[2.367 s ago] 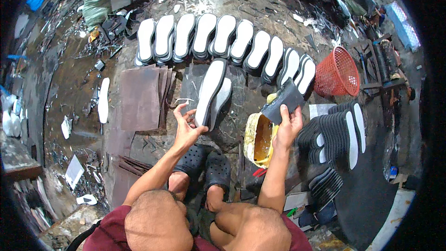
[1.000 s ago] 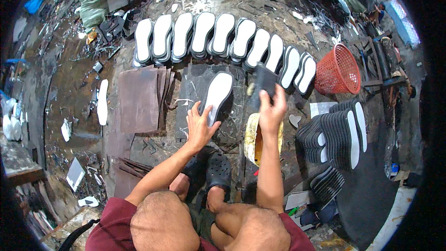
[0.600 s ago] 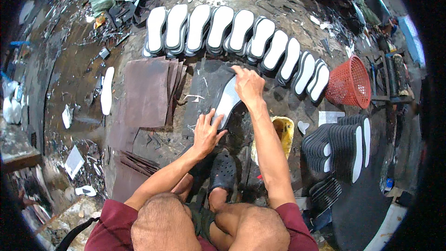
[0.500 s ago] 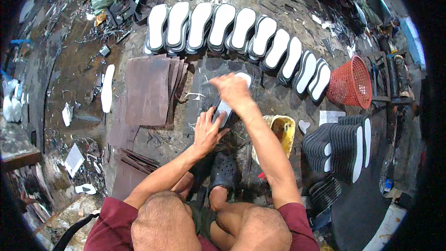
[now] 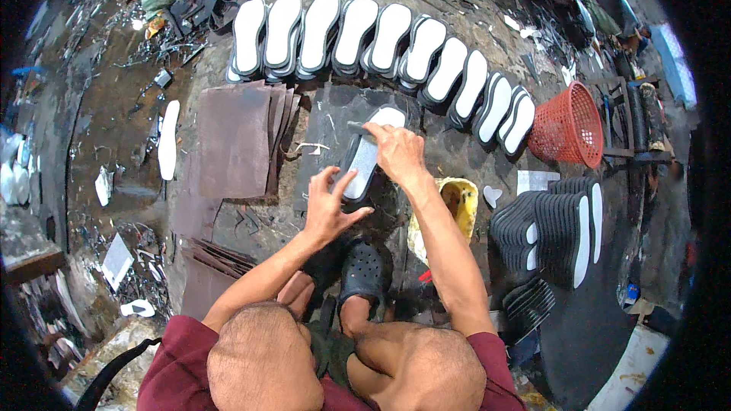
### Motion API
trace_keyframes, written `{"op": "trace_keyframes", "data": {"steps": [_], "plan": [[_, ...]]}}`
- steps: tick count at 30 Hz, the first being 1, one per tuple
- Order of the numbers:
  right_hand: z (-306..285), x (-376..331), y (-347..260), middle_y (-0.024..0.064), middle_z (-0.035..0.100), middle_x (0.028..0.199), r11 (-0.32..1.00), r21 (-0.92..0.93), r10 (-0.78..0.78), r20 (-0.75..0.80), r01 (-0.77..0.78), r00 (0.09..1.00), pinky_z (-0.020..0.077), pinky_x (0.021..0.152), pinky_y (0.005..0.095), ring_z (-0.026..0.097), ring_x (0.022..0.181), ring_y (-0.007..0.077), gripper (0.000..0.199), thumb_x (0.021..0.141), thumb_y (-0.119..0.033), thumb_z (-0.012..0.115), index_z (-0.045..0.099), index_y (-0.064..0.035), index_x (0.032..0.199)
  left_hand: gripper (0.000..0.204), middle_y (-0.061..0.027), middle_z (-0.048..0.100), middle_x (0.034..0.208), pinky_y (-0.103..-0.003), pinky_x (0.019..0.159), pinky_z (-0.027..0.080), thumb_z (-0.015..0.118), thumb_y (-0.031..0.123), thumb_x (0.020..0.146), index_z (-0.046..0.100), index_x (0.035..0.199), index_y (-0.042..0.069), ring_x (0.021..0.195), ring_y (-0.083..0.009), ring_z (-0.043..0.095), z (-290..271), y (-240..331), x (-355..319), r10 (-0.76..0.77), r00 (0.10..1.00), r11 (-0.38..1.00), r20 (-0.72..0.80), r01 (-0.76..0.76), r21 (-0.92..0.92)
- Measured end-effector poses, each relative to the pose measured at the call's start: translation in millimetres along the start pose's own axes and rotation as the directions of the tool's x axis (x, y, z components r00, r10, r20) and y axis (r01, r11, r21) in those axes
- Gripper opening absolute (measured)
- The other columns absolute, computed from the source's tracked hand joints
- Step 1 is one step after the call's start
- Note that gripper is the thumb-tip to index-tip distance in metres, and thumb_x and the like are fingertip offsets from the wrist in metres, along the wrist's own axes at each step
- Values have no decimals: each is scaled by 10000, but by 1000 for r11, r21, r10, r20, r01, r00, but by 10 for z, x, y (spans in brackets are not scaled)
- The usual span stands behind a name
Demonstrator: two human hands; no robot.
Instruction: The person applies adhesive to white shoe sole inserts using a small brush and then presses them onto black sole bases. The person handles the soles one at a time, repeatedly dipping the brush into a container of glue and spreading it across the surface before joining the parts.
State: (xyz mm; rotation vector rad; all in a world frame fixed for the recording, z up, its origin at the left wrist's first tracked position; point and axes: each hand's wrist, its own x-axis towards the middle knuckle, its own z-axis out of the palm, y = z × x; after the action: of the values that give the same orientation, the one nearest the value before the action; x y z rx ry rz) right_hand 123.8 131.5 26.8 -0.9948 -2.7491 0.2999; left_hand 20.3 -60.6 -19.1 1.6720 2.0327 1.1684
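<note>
In front of me a shoe sole piece (image 5: 365,158), dark at its edge with a pale top, lies slanted on a dark board (image 5: 327,118). Its far end looks white and the rest greyer. My right hand (image 5: 399,155) is closed over the far half, gripping a small dark flat piece (image 5: 359,129) that sticks out to the left; its exact kind is unclear. My left hand (image 5: 332,207) is by the near end, fingers spread and curved, holding nothing. Whether its fingertips touch the sole edge I cannot tell.
An arc of white-topped sole stacks (image 5: 355,34) lines the far side, ending near a red basket (image 5: 567,125). Brown sheets (image 5: 234,141) are piled at left. On the right are a yellow-stained tub (image 5: 462,209) and stacked dark soles (image 5: 563,232). My clog (image 5: 364,270) is close below.
My left hand has come off the sole and drawn back toward me, fingers opening. My right hand has shifted slightly nearer and right, uncovering the sole's far end and the dark piece.
</note>
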Motion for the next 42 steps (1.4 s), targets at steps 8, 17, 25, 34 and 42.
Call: {"op": "trace_keyframes", "data": {"steps": [8, 17, 25, 34, 42], "plan": [[139, -465, -575, 112, 712, 786, 979, -125, -135, 179, 159, 975, 577, 657, 460, 714, 791, 306, 125, 835, -178, 645, 765, -153, 856, 667, -146, 723, 1194, -546, 1114, 294, 394, 521, 1044, 324, 1604, 167, 1260, -398, 474, -102, -100, 1592, 48, 857, 991, 513, -106, 84], [118, -1043, -1027, 36, 720, 926, 974, 92, -215, 124, 205, 969, 533, 698, 357, 702, 791, 224, 333, 887, -181, 612, 711, -218, 1202, 660, -129, 744, 1123, -545, 1127, 286, 380, 574, 1045, 380, 1579, 187, 1260, -382, 481, -35, -49, 1628, 53, 819, 964, 571, -191, 186], [-868, -549, 22, 128, 740, 1129, 758, 637, 360, -231, -139, 904, 565, 959, 386, 709, 1089, 310, 427, 765, 54, 639, 708, -108, 1154, 806, -227, 677, 1211, -464, 1073, 420, 829, 223, 826, 444, 1521, 90, 1214, -320, 578, -376, -135, 663, -312, 947, 881, 75, 318, -349], [-250, 554, 663, 107, 745, 1147, 981, 182, 36, 150, -64, 988, 555, 986, 368, 688, 1145, 262, 483, 765, 75, 524, 783, -153, 1103, 1237, -235, 651, 1214, -456, 971, 469, 885, 181, 704, 63, 1598, -59, 1047, -403, 546, -36, 5, 52, -185, 975, 982, 123, 179, 62], [-289, 277, 671, 17, 758, 1136, 995, 64, -89, 144, 80, 986, 486, 1046, 470, 685, 1132, 240, 450, 714, 16, 571, 793, -245, 1007, 1168, -218, 645, 1080, -465, 907, 481, 859, 200, 729, 117, 1596, -50, 969, -397, 553, -91, 10, 99, -158, 971, 982, 179, 136, 127]]}}
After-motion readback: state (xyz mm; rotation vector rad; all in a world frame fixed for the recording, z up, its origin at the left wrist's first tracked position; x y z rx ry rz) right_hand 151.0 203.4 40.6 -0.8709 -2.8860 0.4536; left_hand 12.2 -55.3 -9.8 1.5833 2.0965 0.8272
